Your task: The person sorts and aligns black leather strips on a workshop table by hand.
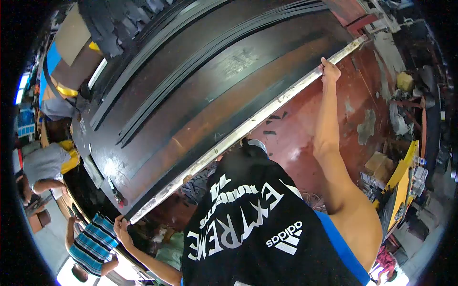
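A long, worn white bar (pixel 248 126) lies diagonally along the near edge of a dark sheet (pixel 200 114) on the table. My left hand (pixel 123 231) is closed at the bar's lower-left end. Further along, towards the upper-right end, my right hand (pixel 330 71) is closed on the bar with the arm stretched out. Several long dark strips (pixel 191 66) lie on the sheet beyond the bar. A small tool with a red part (pixel 117 196) rests near the sheet's left corner, close to my left hand.
Red floor (pixel 296 148) with small dark scraps shows beside my body. Other people are at the left, one in a striped blue shirt (pixel 94 240), another in grey (pixel 45 164). Cardboard boxes (pixel 379 164) and a yellow-edged shelf (pixel 403 171) stand at the right.
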A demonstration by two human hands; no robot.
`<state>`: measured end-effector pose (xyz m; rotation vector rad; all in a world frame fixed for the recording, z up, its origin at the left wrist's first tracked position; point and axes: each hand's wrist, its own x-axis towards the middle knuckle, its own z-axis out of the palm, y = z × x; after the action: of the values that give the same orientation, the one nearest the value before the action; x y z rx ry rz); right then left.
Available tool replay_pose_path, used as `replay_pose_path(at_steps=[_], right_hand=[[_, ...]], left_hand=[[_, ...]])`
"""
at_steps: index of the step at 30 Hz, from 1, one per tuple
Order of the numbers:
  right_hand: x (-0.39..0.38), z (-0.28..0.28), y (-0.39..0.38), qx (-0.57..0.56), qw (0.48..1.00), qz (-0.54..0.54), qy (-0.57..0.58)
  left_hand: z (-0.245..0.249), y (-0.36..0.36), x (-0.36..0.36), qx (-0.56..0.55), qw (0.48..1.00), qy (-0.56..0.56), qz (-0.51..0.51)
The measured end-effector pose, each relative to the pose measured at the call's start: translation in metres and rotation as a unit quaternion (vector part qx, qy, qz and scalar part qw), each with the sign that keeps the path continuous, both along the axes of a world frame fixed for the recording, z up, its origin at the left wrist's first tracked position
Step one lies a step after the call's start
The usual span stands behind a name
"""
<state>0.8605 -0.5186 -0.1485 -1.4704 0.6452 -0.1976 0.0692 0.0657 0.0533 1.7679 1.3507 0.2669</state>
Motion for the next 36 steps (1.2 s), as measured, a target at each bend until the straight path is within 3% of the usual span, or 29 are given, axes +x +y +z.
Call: replay_pose_path(at_steps=[2, 3, 5, 6, 8, 10, 12, 14, 15, 16, 18, 19, 21, 24, 26, 28, 31, 36], right_hand=[[-0.004, 0.007, 0.003, -0.021, 1.0, -0.002, 0.001], [0.0, 0.002, 0.0, -0.048, 0.999, 0.018, -0.002], [0.018, -0.024, -0.025, -0.106, 0.993, 0.057, -0.007], [0.022, -0.032, -0.031, -0.138, 0.988, 0.075, -0.01], [0.0, 0.007, -0.022, -0.352, 0.927, 0.128, 0.014], [-0.027, 0.047, 0.005, -0.505, 0.839, 0.189, -0.075], [-0.073, 0.096, 0.051, -0.431, 0.811, 0.375, -0.125], [-0.11, 0.129, 0.083, -0.461, 0.627, 0.6, -0.184], [-0.123, 0.127, 0.094, -0.483, 0.547, 0.652, -0.208], [-0.137, 0.126, 0.107, -0.473, 0.501, 0.697, -0.199], [-0.151, 0.113, 0.121, -0.494, 0.424, 0.73, -0.208], [-0.154, 0.106, 0.124, -0.497, 0.42, 0.729, -0.211], [-0.153, 0.092, 0.128, -0.541, 0.406, 0.714, -0.182], [-0.144, 0.084, 0.127, -0.527, 0.408, 0.721, -0.189], [-0.144, 0.085, 0.128, -0.537, 0.4, 0.717, -0.193], [-0.142, 0.086, 0.131, -0.543, 0.39, 0.716, -0.201], [-0.141, 0.085, 0.131, -0.541, 0.387, 0.72, -0.197], [-0.141, 0.085, 0.129, -0.53, 0.403, 0.719, -0.2]], left_hand=[[-0.012, 0.007, -0.006, -0.003, 0.997, 0.055, -0.049], [-0.023, 0.003, -0.001, -0.006, 0.998, 0.024, -0.052], [-0.047, 0.011, -0.009, 0.029, 0.992, 0.106, -0.067], [-0.062, 0.016, -0.015, 0.011, 0.994, 0.094, -0.058], [-0.082, 0.019, -0.017, 0.003, 0.996, 0.086, -0.026], [-0.082, 0.01, -0.005, 0.009, 0.992, 0.13, -0.001], [-0.098, 0.01, -0.009, 0.002, 0.996, 0.083, 0.032], [-0.094, 0.005, 0.003, 0.009, 0.994, 0.109, 0.028], [-0.1, 0.004, 0.002, 0.046, 0.993, 0.105, 0.026], [-0.111, 0.011, -0.006, 0.11, 0.975, 0.191, -0.023], [-0.116, 0.006, -0.002, 0.173, 0.966, 0.189, -0.045], [-0.117, 0.0, 0.002, 0.171, 0.967, 0.186, -0.041], [-0.11, -0.014, 0.024, 0.365, 0.883, 0.278, -0.099], [-0.091, -0.064, 0.093, 0.355, 0.902, 0.167, -0.179], [-0.074, -0.111, 0.159, 0.262, 0.924, 0.117, -0.254], [-0.086, -0.141, 0.203, 0.274, 0.906, 0.084, -0.312], [-0.116, -0.155, 0.234, 0.309, 0.883, 0.072, -0.347], [-0.143, -0.153, 0.241, 0.274, 0.89, 0.113, -0.346]])
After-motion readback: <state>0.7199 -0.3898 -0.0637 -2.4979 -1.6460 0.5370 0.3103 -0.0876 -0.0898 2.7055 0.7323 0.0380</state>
